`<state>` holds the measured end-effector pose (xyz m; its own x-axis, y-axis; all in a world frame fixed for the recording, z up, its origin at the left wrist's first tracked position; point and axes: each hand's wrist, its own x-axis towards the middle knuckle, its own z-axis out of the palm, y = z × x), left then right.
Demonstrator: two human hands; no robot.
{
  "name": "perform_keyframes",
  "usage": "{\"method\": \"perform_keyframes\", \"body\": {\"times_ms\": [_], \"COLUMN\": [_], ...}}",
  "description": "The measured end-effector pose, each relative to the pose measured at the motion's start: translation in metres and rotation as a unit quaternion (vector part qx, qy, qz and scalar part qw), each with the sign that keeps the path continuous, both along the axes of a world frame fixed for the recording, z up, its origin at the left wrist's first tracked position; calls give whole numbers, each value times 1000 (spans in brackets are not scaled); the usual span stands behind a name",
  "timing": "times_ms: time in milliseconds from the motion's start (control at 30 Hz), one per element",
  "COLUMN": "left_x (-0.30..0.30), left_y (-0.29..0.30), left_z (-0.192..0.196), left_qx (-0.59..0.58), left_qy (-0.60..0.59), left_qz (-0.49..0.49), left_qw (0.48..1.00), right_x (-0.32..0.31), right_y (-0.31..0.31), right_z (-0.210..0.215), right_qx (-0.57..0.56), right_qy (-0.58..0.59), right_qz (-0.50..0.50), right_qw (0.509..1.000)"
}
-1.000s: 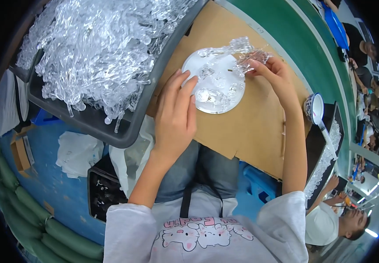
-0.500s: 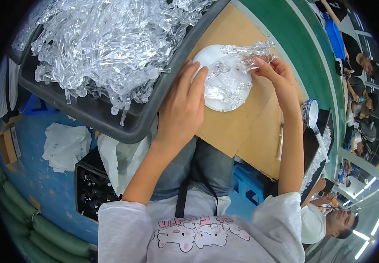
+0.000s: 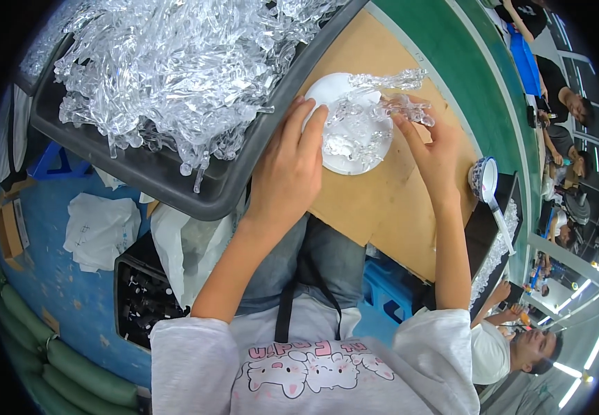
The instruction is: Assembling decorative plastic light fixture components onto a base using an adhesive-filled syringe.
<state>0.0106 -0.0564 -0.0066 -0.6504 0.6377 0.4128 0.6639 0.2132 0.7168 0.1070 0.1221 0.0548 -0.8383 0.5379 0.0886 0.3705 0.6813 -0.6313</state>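
A round white disc [image 3: 355,162] lies on a brown cardboard sheet [image 3: 389,200]. Clear plastic parts [image 3: 355,131] rest on top of it. My left hand [image 3: 292,169] lies flat over the disc's left edge, fingers together and pointing up. My right hand [image 3: 431,142] pinches a clear plastic part [image 3: 406,109] at the disc's upper right, just above the pile. Another clear piece [image 3: 393,79] sticks out beyond the disc's top edge.
A large dark tray [image 3: 175,183] heaped with several clear plastic parts [image 3: 175,62] sits to the left. A small bowl [image 3: 483,180] stands at the cardboard's right edge. A green belt [image 3: 479,76] runs behind. Other people sit at the right.
My right hand has lifted the clear part slightly off the disc. My left hand has stayed pressed on the disc's left edge. The view has shifted a little.
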Motion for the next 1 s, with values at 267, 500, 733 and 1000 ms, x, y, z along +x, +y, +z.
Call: {"method": "perform_keyframes", "body": {"times_ms": [267, 500, 733, 1000], "left_x": [2, -6, -23, -37], "left_y": [1, 13, 43, 61], "left_z": [1, 6, 8, 14], "left_qx": [3, 91, 99, 60], "left_qy": [-11, -148, -106, -267], "left_qz": [2, -70, -100, -144], "left_qw": [1000, 982, 984, 951], "right_x": [3, -1, -4, -3], "right_y": [5, 9, 16, 29], "right_z": [-4, 3, 9, -2], "right_qx": [91, 109, 91, 123], "right_qy": [-30, -46, -13, -14], "right_qz": [16, 63, 119, 146], "right_qw": [995, 991, 989, 981]}}
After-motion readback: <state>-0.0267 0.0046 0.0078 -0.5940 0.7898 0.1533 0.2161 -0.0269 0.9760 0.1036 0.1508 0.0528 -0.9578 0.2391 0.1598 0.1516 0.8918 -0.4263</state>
